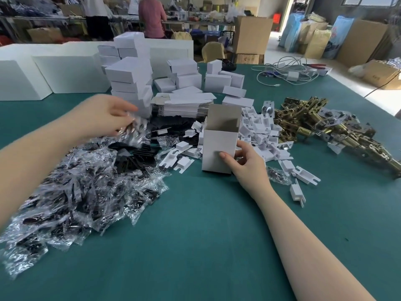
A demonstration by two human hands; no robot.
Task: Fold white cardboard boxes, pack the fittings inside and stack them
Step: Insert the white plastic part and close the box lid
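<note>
Open box waiting for its fittings

Your right hand (pixel 243 164) grips the upright box (pixel 219 148); your left hand (pixel 104 118) pinches a plastic packet (pixel 135 127). Loosen either, and the box could topple.

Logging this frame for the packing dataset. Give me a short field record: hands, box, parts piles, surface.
left hand: holds a clear bag above the bag pile
right hand: grips the open box near its base
open box: upright on the table, top flap up; contents not visible
flat boxes: stacked behind the open box
folded boxes: stacked at rear left
white plastic pieces: heaped right of the box
brass latches: piled far right
</note>
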